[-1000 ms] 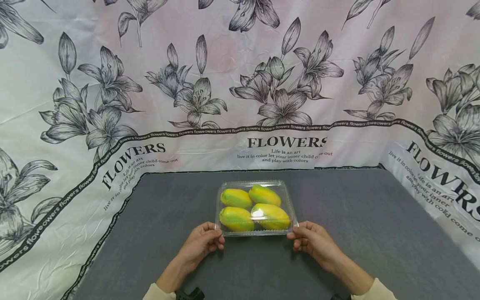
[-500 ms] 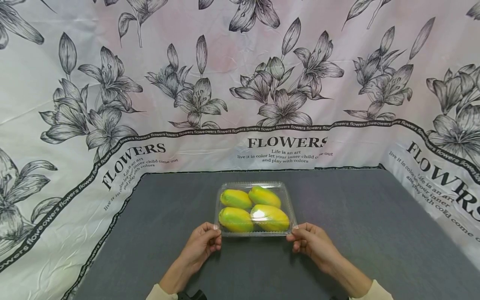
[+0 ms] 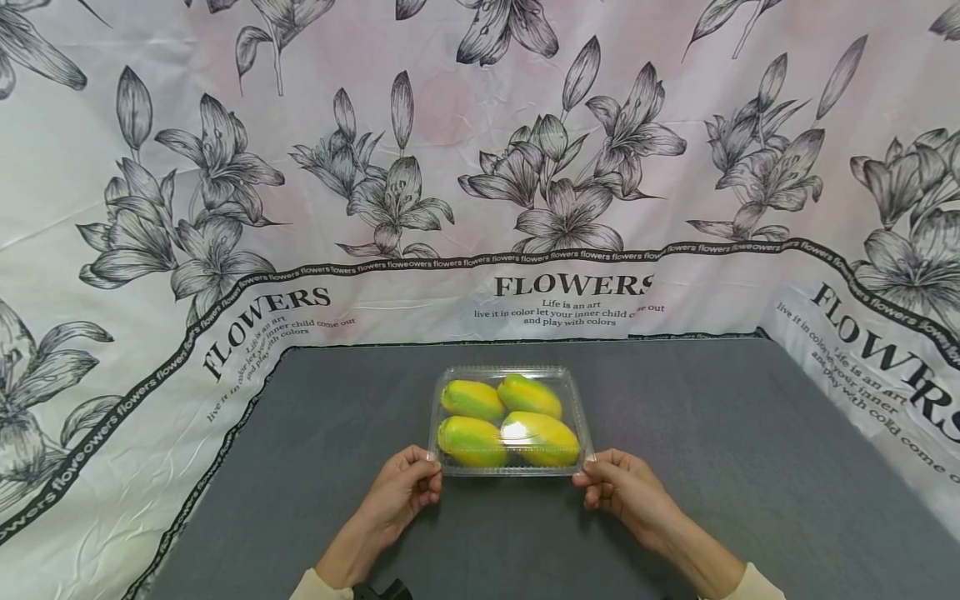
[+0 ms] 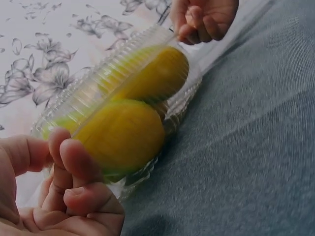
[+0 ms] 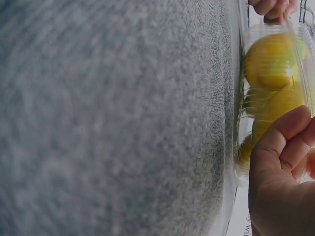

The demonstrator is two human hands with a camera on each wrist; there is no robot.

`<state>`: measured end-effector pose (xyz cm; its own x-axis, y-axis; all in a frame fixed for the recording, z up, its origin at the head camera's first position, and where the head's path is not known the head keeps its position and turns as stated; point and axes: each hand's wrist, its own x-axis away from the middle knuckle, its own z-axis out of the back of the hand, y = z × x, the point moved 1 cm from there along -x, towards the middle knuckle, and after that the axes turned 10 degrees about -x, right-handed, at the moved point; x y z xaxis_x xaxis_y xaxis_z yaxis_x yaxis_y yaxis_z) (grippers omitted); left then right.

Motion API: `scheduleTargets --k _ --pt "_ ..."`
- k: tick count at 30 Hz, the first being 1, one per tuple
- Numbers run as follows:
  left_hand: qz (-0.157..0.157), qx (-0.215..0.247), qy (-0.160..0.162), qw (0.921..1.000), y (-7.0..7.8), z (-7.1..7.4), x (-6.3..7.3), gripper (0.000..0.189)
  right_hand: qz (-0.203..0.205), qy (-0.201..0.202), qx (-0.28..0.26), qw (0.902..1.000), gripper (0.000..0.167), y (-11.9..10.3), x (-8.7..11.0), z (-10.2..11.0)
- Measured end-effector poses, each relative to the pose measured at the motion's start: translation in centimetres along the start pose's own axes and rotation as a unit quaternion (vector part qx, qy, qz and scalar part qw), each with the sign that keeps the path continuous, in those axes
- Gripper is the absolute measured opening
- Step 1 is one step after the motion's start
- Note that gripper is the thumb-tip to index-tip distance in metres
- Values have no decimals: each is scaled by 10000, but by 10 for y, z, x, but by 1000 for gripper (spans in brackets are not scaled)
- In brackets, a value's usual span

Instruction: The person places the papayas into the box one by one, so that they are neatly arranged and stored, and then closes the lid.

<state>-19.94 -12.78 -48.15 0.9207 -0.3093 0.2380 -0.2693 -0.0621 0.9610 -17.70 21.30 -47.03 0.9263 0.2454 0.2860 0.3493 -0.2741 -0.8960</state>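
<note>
A clear plastic clamshell box [image 3: 512,472] sits at the middle of the dark table, its ribbed lid down. Through the lid show several yellow-green, mango-like fruits [image 3: 542,440], lying in two rows. At the near left corner, my left hand [image 3: 401,493] pinches the rim between thumb and fingers. My right hand [image 3: 628,498] pinches the near right corner in the same way. In the left wrist view, the left fingertips [image 4: 78,160] meet at the edge of the lid. The right thumb [image 5: 290,125] overlaps the box's rim in the right wrist view.
The grey table [image 3: 712,467] extends on both sides of the box. Behind it and along its sides hangs a white and pink cloth [image 3: 442,192] printed with lilies and lettering. A dark wrist strap [image 3: 382,590] shows below the left hand.
The box has shifted very slightly toward me, with both hands keeping their pinch on its near corners. Otherwise the hands have barely moved.
</note>
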Motion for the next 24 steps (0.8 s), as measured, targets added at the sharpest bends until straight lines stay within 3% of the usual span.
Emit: scheduleTargets --k 17,24 --pt "65 -133 -589 9982 -1 11 1 8 -174 -83 -49 9998 12 1 3 1" --pt "81 -304 -683 9972 -1 17 1 7 -182 -222 -126 9995 15 -1 3 3"
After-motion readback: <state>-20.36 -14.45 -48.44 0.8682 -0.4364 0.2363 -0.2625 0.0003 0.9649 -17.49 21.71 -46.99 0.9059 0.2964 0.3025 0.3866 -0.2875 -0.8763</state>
